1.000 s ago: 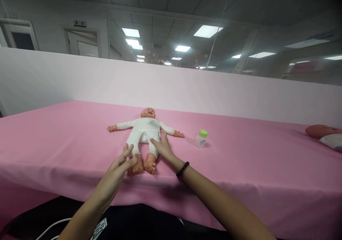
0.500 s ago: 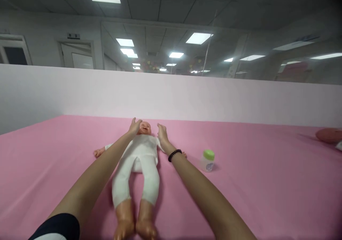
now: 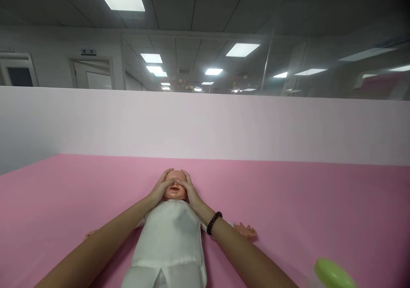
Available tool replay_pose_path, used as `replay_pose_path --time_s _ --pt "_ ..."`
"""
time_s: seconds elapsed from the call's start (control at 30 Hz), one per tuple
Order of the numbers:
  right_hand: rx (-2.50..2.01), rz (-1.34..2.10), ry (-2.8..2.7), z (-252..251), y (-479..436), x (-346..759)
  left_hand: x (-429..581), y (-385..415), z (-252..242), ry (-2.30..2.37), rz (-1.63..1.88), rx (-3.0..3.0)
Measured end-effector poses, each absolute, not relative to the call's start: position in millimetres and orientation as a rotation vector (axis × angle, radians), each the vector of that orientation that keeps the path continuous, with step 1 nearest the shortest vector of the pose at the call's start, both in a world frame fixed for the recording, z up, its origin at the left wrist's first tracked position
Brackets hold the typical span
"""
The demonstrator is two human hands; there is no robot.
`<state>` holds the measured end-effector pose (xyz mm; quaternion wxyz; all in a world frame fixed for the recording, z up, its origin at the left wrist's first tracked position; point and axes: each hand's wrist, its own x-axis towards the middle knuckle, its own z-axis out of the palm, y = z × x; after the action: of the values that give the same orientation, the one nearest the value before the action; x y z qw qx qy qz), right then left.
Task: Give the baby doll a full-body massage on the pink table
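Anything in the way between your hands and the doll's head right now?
Nothing visible: the left hand and right hand are already on the baby doll's head, one on each side of its face. The green bottle cap lies well away, at the view's lower right edge.

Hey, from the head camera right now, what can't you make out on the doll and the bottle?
The baby doll's eyes: hidden in the head view by the left hand and right hand.
Its feet: cut off by the view's bottom edge.
The green-capped bottle: body and any label cut off by the bottom edge.
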<state>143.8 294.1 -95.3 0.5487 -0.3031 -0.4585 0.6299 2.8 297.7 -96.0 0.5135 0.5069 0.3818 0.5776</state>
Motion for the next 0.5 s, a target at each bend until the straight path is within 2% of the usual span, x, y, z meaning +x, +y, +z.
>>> replay_pose_path --time_s 0.2,0.5 --pt "-0.792 1.388 -1.122 -100.8 303.2 142.6 3.5 288.5 -84.1 0.91 1.333 1.201" --pt "-0.756 1.459 -1.1 -94.8 293.8 145.8 8.1 279.3 -77.2 0.919 1.311 1.102"
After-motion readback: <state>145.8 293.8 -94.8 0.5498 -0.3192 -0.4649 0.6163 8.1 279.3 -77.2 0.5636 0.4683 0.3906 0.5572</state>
